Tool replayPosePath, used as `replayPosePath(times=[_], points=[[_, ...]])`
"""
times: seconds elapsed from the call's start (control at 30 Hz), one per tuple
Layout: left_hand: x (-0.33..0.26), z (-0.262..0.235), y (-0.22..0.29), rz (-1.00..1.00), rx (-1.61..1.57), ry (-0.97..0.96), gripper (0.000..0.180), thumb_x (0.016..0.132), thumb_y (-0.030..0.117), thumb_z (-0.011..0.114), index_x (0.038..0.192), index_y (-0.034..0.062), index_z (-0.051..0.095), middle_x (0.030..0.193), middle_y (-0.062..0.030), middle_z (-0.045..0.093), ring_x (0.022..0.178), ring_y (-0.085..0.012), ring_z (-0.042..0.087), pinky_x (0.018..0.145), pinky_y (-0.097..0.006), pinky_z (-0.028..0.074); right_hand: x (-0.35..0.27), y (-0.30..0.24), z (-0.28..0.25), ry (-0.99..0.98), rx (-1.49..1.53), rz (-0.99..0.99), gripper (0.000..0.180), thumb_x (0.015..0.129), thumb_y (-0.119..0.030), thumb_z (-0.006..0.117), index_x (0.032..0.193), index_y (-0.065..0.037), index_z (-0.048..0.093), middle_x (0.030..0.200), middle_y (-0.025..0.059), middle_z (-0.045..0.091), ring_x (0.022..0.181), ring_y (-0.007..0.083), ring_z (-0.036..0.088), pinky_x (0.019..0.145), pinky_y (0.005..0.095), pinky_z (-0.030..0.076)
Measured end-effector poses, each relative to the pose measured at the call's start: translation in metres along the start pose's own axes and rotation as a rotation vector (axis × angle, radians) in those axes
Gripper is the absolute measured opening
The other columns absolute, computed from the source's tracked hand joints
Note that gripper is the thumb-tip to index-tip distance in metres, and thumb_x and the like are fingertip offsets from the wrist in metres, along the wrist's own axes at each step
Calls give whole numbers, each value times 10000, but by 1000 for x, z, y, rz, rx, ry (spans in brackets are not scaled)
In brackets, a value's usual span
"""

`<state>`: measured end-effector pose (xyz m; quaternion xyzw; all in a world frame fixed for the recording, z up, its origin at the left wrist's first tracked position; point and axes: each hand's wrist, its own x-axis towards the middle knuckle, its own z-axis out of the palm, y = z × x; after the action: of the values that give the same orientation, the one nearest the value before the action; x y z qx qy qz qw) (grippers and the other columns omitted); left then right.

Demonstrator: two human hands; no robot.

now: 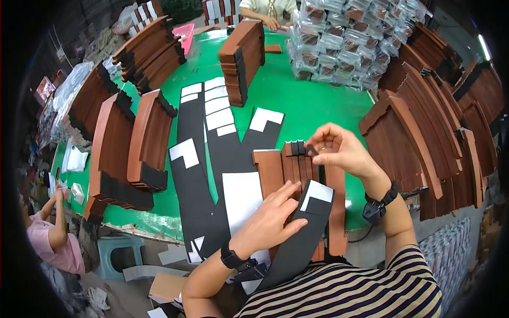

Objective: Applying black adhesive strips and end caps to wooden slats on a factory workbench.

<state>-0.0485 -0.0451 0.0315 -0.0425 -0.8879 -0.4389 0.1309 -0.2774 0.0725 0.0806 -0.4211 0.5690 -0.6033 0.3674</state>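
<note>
My left hand (270,220) presses flat the limp black paper strip (299,241); right hand (339,148) pinches its thin black tab (312,151), light, best gripped edgewise.

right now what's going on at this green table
A person in a striped shirt works over brown panels lying on the green table. The left hand presses flat on a black strip with a white patch, while the right hand pinches a small dark piece at the panels' top edge. Stacks of brown panels and more black strips surround them.
</note>
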Motion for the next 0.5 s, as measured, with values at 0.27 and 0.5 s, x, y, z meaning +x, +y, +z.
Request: replayPosePath(times=[0.27, 0.5], points=[[3, 13, -11, 8, 257, -102, 411, 858, 324, 722, 897, -67, 601, 1477, -276, 398, 1412, -458, 314, 1138, -520, 300, 30, 33, 2, 133, -324, 9, 257, 795, -4, 777, 1025, 1, 664, 1076, 59, 660, 989, 132, 622, 822, 290, 562], [2, 17, -14, -1, 275, -84, 418, 854, 324, 714, 919, -77, 614, 1451, -283, 431, 1403, -452, 335, 1111, -494, 344, 41, 53, 16, 24, -854, -384, 268, 702, -52, 808, 908, -32, 638, 1022, 93, 701, 999, 297, 637, 853, 386, 513]])
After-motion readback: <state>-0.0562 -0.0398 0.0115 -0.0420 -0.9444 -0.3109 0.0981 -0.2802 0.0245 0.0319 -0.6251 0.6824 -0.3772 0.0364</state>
